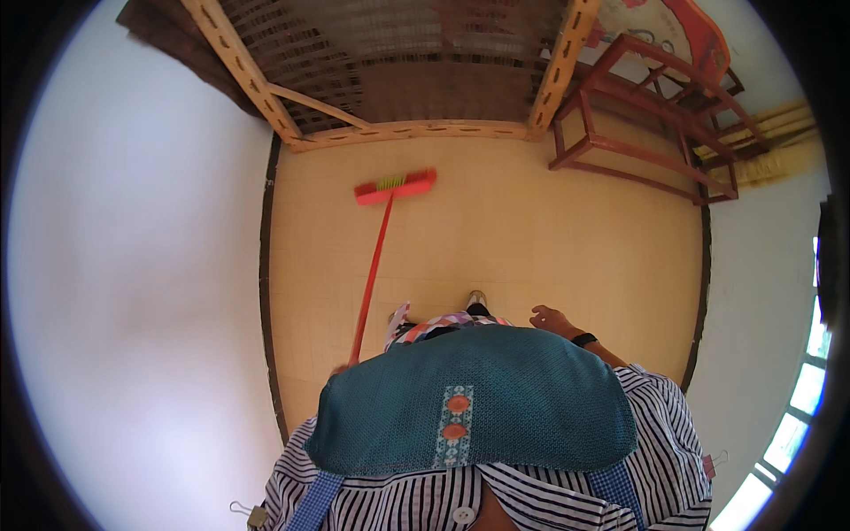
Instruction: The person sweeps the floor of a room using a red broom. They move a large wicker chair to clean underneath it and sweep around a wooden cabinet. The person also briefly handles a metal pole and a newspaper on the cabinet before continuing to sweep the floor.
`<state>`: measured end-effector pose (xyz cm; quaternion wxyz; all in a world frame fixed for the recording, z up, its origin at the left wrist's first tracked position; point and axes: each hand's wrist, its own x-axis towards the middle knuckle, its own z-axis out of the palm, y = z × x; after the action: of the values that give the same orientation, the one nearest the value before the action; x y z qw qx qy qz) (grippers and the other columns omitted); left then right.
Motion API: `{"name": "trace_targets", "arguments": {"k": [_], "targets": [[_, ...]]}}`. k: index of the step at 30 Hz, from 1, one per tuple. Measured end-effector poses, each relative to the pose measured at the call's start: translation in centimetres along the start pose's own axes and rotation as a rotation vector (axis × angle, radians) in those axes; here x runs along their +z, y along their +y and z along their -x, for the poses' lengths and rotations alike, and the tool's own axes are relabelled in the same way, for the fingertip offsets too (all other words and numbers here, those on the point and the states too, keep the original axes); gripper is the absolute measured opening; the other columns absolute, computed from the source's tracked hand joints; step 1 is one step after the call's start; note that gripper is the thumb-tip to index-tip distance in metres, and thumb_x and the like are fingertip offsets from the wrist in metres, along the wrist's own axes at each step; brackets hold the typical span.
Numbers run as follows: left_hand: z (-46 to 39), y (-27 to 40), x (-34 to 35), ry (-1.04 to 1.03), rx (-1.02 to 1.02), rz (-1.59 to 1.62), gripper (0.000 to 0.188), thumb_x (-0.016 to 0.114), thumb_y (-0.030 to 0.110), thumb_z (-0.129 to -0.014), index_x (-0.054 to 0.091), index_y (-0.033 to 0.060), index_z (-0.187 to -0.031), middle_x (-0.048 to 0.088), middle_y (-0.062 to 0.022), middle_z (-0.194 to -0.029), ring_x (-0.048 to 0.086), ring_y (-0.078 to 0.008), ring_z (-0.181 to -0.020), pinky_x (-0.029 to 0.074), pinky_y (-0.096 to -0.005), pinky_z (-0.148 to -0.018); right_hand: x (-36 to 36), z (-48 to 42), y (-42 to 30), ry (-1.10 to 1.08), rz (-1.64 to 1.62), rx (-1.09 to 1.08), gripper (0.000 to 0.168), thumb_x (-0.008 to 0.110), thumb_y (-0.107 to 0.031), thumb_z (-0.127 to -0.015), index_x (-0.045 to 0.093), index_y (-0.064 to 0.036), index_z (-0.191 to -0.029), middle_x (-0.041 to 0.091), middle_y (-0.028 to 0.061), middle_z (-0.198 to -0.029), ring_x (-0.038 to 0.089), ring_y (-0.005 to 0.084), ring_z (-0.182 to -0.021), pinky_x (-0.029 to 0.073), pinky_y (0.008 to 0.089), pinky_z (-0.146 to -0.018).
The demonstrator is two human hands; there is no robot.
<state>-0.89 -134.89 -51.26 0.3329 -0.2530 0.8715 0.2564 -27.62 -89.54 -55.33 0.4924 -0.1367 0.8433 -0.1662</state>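
A push broom with a red and yellow-green bristled head [398, 188] lies out on the tan floor [531, 226]. Its long red handle [373, 282] runs back toward my body on the left. At the near end of that handle is my left hand [340, 369], mostly hidden behind the teal apron bib [531, 398]; the little that shows grips the handle. My right hand [552, 320] hangs at my right side, wearing a black wristband [584, 339]. Its fingers are loosely curled and slightly apart, holding nothing.
Ahead stands a wooden frame [412, 129] with dark woven strips. A reddish-brown wooden stand [637, 149] is at the far right, near yellow bundled material [764, 166]. White walls [146, 265] with dark baseboards [265, 265] bound both sides. A window [807, 391] is at right.
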Motion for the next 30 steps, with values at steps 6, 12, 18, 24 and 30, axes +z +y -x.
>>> {"name": "trace_targets", "arguments": {"k": [6, 12, 18, 24, 30], "targets": [[11.5, -2.9, -4.2, -0.032, -0.376, 0.196, 0.022, 0.047, 0.024, -0.088, 0.056, 0.0036, -0.088, 0.062, -0.0185, -0.073, 0.062, -0.032, -0.069, 0.047, -0.0412, -0.058, 0.7, -5.6, -2.0, 0.024, 0.304, -0.32, 0.041, 0.047, -0.033, -0.089, 0.055, -0.001, -0.115, 0.058, 0.0201, -0.115, 0.054, 0.0334, -0.108, 0.043, 0.0401, -0.091], [11.3, -2.9, -10.1, 0.028, -0.389, 0.212, 0.021, 0.051, 0.026, -0.086, 0.056, 0.0058, -0.089, 0.062, -0.0184, -0.077, 0.062, -0.0316, -0.075, 0.046, -0.0394, -0.063, -2.3, -10.7, -19.0, 0.075, -0.069, -0.44, 0.039, 0.047, -0.037, -0.092, 0.051, -0.003, -0.111, 0.058, 0.0111, -0.107, 0.056, 0.0273, -0.098, 0.047, 0.0396, -0.081], [13.0, -2.1, -15.7, 0.085, -0.32, 0.305, 0.023, 0.055, 0.028, -0.084, 0.055, 0.0069, -0.091, 0.063, -0.0189, -0.081, 0.062, -0.0327, -0.081, 0.046, -0.0385, -0.069, -2.2, -10.3, -33.2, -0.107, -1.28, -0.152, 0.039, 0.047, -0.038, -0.093, 0.046, -0.002, -0.107, 0.057, 0.0156, -0.106, 0.056, 0.0308, -0.104, 0.047, 0.0429, -0.088], [11.8, -2.5, -19.2, -0.001, -0.233, 0.205, 0.029, 0.052, 0.033, -0.087, 0.056, 0.0064, -0.097, 0.063, -0.0213, -0.082, 0.062, -0.036, -0.086, 0.047, -0.0409, -0.072, -3.8, -12.8, -36.5, 0.058, -1.785, -0.309, 0.016, 0.044, -0.022, -0.096, 0.044, -0.008, -0.088, 0.049, 0.006, -0.075, 0.052, 0.023, -0.069, 0.049, 0.0429, -0.074], [5.2, -6.7, -16.4, 0.166, 0.017, 0.516, 0.035, 0.051, 0.036, -0.09, 0.058, 0.002, -0.091, 0.062, -0.0216, -0.075, 0.063, -0.035, -0.076, 0.047, -0.0408, -0.065, -9.8, -15.0, -37.8, 0.268, -1.816, -0.68, 0.016, 0.044, -0.025, -0.096, 0.046, -0.009, -0.092, 0.046, 0.0021, -0.072, 0.048, 0.0165, -0.066, 0.045, 0.0351, -0.067]]}}
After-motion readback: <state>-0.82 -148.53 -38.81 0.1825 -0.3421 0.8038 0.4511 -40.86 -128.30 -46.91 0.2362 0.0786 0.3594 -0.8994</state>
